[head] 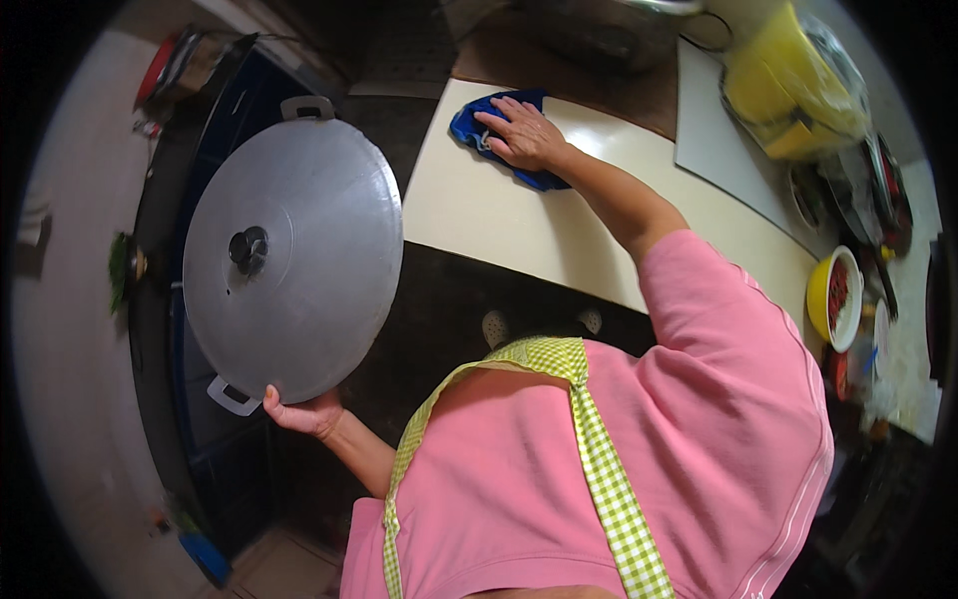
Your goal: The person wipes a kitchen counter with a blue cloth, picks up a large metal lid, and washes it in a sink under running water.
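My left hand (307, 415) grips the lower rim of a large aluminium pot with its lid on (322, 195), beside one of its loop handles. The thumb lies over the rim; the other fingers are hidden underneath. A black knob (248, 247) sits at the middle of the lid. Over on the cream tabletop (486, 217), my right hand (524, 135) presses flat on a crumpled blue cloth (468, 123), fingers spread. The cloth lies near the table's far left corner.
A yellow bowl with a white inside (837, 299) holds red pieces at the right. Behind it stand pans (853, 202) and a yellow container in clear plastic (793, 90). A white board (737, 142) lies at the back. Dark blue cabinets (224, 112) line the left.
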### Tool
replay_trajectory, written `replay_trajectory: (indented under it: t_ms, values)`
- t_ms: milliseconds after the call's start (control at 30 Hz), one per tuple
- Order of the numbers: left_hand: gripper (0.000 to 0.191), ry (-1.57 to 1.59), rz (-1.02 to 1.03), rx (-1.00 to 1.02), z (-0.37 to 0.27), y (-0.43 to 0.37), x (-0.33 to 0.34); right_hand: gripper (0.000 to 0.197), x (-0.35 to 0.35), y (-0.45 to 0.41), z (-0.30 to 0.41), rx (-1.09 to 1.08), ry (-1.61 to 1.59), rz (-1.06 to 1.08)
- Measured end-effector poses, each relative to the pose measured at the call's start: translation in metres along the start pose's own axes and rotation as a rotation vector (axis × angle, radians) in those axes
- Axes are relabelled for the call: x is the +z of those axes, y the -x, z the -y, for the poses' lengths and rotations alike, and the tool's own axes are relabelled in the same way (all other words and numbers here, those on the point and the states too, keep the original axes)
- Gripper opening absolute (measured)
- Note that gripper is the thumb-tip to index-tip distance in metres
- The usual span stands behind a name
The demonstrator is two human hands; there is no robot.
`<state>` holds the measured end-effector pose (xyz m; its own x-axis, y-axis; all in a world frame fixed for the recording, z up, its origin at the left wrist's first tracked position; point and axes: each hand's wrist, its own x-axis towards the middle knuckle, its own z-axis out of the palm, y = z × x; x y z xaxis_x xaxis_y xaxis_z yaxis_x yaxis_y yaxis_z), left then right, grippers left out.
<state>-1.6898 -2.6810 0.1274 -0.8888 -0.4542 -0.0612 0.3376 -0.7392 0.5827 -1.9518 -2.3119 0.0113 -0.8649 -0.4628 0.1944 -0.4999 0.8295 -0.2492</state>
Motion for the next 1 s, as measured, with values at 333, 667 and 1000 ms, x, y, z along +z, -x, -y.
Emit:
replay_trajectory:
  t_ms: [333, 667, 1000]
  values:
    - [0.051, -0.092, -0.177, 0.225, -0.016, 0.002, 0.002, 0.036, 0.030, -0.049, 0.089, -0.234, -0.123, 0.031]
    - [0.049, 0.126, 0.053, -0.219, 0.071, -0.047, 0.035, 0.045, -0.041, 0.175, 0.066, 0.029, -0.113, 0.011]
    - [0.050, 0.231, 0.142, -0.703, 0.189, -0.032, 0.059, 0.043, -0.098, 0.346, 0.001, 0.646, 0.206, -0.194]
